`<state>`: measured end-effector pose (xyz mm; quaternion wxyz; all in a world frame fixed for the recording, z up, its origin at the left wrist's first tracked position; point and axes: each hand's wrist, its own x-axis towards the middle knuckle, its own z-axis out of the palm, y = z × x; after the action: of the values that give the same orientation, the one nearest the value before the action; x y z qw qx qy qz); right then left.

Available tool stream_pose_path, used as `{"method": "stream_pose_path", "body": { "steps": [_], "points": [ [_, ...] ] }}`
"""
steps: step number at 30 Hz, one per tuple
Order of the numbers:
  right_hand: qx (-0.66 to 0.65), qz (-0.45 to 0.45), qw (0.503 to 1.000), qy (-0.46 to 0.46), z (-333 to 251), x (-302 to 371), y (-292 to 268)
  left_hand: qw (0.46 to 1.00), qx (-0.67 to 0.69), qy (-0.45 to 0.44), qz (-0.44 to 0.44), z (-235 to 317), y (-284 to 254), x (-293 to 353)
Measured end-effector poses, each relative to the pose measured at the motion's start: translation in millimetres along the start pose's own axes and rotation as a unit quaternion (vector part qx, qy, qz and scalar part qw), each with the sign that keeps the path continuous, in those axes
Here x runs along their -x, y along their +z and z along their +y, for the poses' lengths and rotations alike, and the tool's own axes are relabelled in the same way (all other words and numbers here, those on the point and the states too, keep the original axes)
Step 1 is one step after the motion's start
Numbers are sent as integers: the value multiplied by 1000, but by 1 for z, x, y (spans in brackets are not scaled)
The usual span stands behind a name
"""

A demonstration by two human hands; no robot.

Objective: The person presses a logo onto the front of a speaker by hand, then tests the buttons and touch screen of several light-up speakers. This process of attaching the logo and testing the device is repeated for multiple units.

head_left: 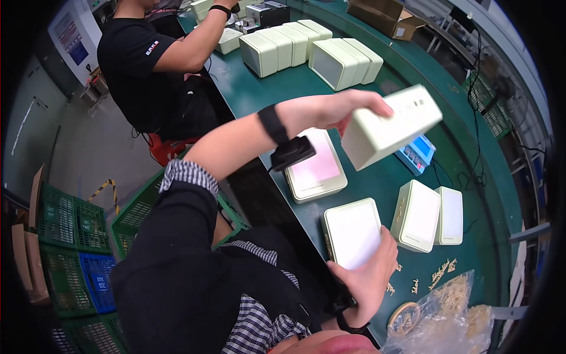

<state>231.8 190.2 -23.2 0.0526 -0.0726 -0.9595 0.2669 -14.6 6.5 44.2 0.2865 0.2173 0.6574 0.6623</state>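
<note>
My left arm reaches across the bench, and my left hand (359, 109) grips a cream box-shaped device (392, 127) in the air, tilted, with small ports on its upper side. Beneath my left wrist lies another cream device (315, 168) with a pinkish screen facing up. My right hand (371, 271) is closed around the near right edge of a cream device with a white screen (352, 231), which rests on the bench. Its thumb lies at the near left corner, and the fingers run along the right side.
Two cream devices (415, 215) stand to the right, near a blue instrument (417, 154). Small wooden letter pieces (436, 276), a tape roll (404, 318) and a clear bag (454, 307) lie nearer. Device rows (280, 48) stand beyond; a co-worker (147, 76) works at far left. Green crates (65, 218) stand left.
</note>
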Motion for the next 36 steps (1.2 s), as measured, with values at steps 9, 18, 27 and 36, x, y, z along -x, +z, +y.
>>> {"method": "stream_pose_path", "body": {
  "steps": [9, 18, 27, 36],
  "points": [
    [-15, 15, 1000, -7, 2, -1, 1, 882, 405, 236, -37, -57, -13, 132],
    [4, 71, 996, 47, -8, -11, 12, 943, 260, 193, 80, -58, 3, 123],
    [62, 69, 995, 28, -21, -8, 20, 929, 334, 152, 47, -73, 12, 115],
    [196, 23, 980, -36, -18, 8, 31, 915, 368, 160, 36, -72, 24, 118]
  ]
}}
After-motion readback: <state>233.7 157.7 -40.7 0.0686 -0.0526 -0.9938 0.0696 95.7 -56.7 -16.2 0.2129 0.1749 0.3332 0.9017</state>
